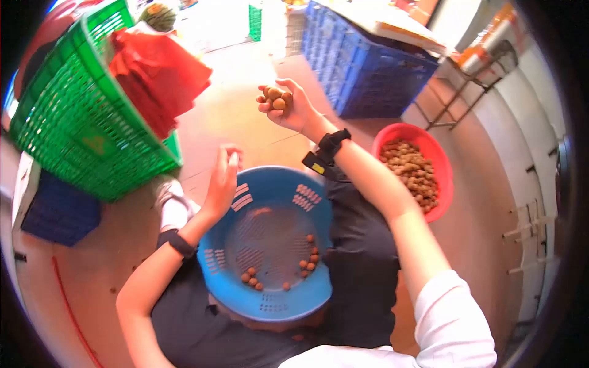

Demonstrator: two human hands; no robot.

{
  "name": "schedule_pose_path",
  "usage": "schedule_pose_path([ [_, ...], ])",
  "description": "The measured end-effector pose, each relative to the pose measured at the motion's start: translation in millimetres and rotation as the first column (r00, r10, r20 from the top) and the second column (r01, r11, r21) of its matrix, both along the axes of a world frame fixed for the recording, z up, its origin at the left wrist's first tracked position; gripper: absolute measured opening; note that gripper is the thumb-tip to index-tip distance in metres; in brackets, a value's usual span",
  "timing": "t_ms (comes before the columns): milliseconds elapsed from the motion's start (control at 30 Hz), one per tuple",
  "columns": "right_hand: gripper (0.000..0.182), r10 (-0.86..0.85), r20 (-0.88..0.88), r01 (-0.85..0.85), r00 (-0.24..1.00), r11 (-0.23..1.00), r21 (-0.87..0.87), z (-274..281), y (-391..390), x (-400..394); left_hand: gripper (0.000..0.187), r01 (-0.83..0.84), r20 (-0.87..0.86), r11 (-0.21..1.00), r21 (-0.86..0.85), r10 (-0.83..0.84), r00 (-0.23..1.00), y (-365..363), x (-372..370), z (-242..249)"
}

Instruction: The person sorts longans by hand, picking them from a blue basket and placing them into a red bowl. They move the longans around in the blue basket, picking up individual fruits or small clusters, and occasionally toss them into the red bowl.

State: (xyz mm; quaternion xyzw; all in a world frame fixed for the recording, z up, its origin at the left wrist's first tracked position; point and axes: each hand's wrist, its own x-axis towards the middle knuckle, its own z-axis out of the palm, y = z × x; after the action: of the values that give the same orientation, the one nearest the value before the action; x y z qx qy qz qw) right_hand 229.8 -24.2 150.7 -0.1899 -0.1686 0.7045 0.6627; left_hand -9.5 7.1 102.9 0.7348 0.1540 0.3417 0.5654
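The right hand (287,103) cups a few brown fruits (275,98), raised above the blue basket (270,245). The left hand (224,175) hovers at the basket's rim, fingers loosely curled, holding nothing visible.

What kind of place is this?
Probably a fruit sorting or packing room: stacked blue plastic crates, a green plastic crate, and a red plastic basket full of small brown fruits.
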Motion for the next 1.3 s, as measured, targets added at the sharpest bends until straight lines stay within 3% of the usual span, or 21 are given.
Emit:
schedule_pose_path([
  [100,0.035,-0.209,-0.020,0.210,0.978,0.975,0.077,-3,-44,51,0.012,0.367,-0.292,0.894,0.258,-0.289,0.912,-22,0,-1],
  [167,0.029,-0.319,-0.120,0.331,0.940,0.938,0.100,-9,-84,82,0.011,0.693,-0.537,0.552,0.464,-0.447,0.716,-25,1,-8],
  [233,0.028,-0.415,-0.132,0.427,0.900,0.902,0.070,-7,-127,106,0.017,0.858,-0.754,0.491,0.155,-0.502,0.423,-31,-1,-28],
  [300,0.030,-0.499,-0.097,0.507,0.861,0.859,0.078,-3,-173,137,0.022,0.872,-0.827,0.478,0.099,-0.448,0.340,-42,-8,-48],
  [367,0.031,-0.578,-0.009,0.578,0.816,0.816,0.005,9,-221,159,0.025,0.928,-0.929,0.368,0.058,-0.320,0.185,-54,-15,-51],
  [433,0.031,-0.706,0.211,0.737,0.676,0.654,-0.171,20,-261,180,0.027,0.958,-0.963,0.285,0.015,-0.253,0.090,-60,-18,-62],
  [533,0.037,-0.574,0.552,0.795,0.605,0.482,-0.369,26,-312,202,0.028,0.977,-0.978,0.213,-0.025,-0.209,0.020,-54,-19,-87],
  [633,0.045,-0.268,0.740,0.776,0.616,0.368,-0.512,18,-361,225,0.029,0.954,-0.970,0.290,0.076,-0.201,0.138,-46,-17,-72],
  [700,0.052,0.229,0.868,0.884,0.440,0.061,-0.464,22,-367,212,0.027,0.939,-0.978,0.340,0.050,-0.173,0.115,-41,-10,-65],
  [733,0.057,0.481,0.803,0.928,0.351,-0.065,-0.366,24,-368,207,0.025,0.939,-0.985,0.336,0.069,-0.129,0.118,-39,-6,-68],
  [767,0.058,0.657,0.706,0.932,0.263,0.016,-0.363,26,-368,212,0.023,0.914,-0.969,0.370,0.168,-0.109,0.222,-39,-11,-60],
  [833,0.062,0.904,0.427,0.893,0.022,0.175,-0.414,28,-360,224,0.021,0.906,-0.943,0.303,0.294,-0.064,0.327,-43,-10,-56],
  [867,0.059,0.864,0.487,0.827,-0.132,0.367,-0.427,35,-345,204,0.021,0.891,-0.921,0.315,0.327,-0.105,0.375,-44,-10,-59],
  [900,0.049,0.860,0.483,0.784,-0.164,0.411,-0.466,31,-327,202,0.020,0.874,-0.898,0.335,0.352,-0.143,0.417,-45,-12,-64],
  [967,0.034,0.735,0.631,0.589,-0.249,0.632,-0.504,13,-294,181,0.019,0.929,-0.920,0.248,0.276,-0.210,0.330,-42,-12,-83],
  [1033,0.018,0.630,0.595,0.394,-0.499,0.777,-0.491,7,-264,96,0.024,0.958,-0.973,0.247,0.144,-0.142,0.183,-40,-20,-94],
  [1067,0.018,0.560,0.600,0.275,-0.572,0.819,-0.503,7,-258,60,0.024,0.967,-0.986,0.241,0.083,-0.118,0.114,-39,-23,-100],
  [1167,0.016,0.414,0.653,-0.011,-0.634,0.840,-0.543,-3,-273,-25,0.025,0.965,-0.991,0.259,-0.024,-0.136,0.012,-44,-38,-104],
  [1300,0.017,0.344,0.698,-0.159,-0.628,0.821,-0.548,-17,-294,-71,0.027,0.962,-0.984,0.254,-0.104,-0.170,-0.062,-57,-55,-107],
])
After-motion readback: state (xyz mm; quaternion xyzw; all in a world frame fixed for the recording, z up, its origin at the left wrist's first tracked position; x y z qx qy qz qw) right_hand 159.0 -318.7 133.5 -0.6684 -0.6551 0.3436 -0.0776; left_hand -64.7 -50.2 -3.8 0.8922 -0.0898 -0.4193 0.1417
